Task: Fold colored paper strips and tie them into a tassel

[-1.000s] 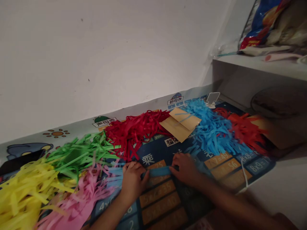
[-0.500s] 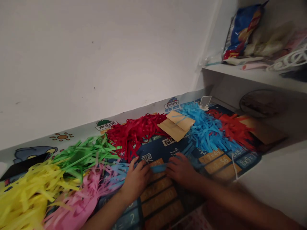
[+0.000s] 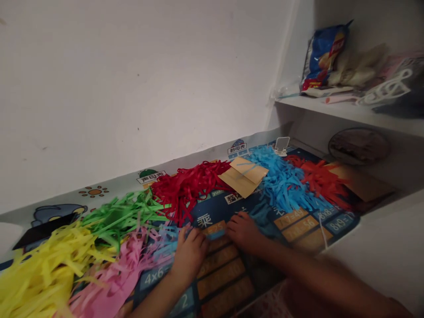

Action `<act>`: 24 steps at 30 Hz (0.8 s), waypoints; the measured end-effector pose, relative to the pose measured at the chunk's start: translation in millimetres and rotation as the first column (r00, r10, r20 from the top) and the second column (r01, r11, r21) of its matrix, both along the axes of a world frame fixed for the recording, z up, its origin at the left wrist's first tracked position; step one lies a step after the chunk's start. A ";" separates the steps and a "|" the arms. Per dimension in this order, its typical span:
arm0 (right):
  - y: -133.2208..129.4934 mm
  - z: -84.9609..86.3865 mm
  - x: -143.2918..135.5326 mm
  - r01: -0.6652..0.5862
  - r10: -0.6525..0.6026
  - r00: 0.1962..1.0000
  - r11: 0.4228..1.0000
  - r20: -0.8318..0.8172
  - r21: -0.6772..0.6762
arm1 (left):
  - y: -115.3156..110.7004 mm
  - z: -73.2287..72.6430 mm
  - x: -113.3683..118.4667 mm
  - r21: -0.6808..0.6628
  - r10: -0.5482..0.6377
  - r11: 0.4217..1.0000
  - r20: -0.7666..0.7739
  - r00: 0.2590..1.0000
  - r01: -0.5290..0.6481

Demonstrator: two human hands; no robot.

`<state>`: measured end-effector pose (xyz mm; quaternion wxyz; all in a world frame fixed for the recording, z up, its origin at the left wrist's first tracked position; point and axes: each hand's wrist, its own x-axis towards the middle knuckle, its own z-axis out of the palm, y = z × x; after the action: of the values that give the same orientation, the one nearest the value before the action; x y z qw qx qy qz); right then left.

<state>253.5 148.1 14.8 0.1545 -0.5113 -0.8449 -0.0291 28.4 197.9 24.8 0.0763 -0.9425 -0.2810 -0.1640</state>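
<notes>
Left hand (image 3: 191,251) now nearer right hand (image 3: 244,232), both grips closed on blue strip (image 3: 217,232), partly hidden

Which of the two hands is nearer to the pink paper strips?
Left. The left hand is just to the right of the pink strips; the right hand is farther right.

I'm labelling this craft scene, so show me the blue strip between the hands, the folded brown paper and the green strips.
Blue strip (image 3: 217,232): head view, on its exposed stretch.
Folded brown paper (image 3: 240,183): head view, on its nearer flap.
Green strips (image 3: 131,208): head view, mid-pile.
</notes>
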 end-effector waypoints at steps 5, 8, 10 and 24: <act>-1.6 -4.1 25.0 0.084 -0.120 0.975 0.978 -0.188 -0.189 | -4.4 0.6 -21.4 -0.176 0.043 0.984 0.136 0.990 -0.019; 3.0 3.5 27.5 0.139 -0.198 0.956 0.956 -0.218 -0.260 | -0.4 3.8 -19.1 -0.335 0.115 0.941 0.203 0.972 -0.041; 6.6 7.3 25.2 0.176 -0.246 0.943 0.940 -0.222 -0.292 | 1.3 4.3 -14.6 -0.362 0.164 0.928 0.191 0.968 -0.086; 12.2 11.9 20.6 0.170 -0.220 0.961 0.948 -0.167 -0.270 | 7.4 -5.5 -7.7 -0.174 0.172 0.972 0.083 0.982 -0.156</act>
<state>274.1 160.3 26.8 0.1664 -0.6086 -0.7675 0.1138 20.7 205.3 19.3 -0.0034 -0.9100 -0.3740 -0.1789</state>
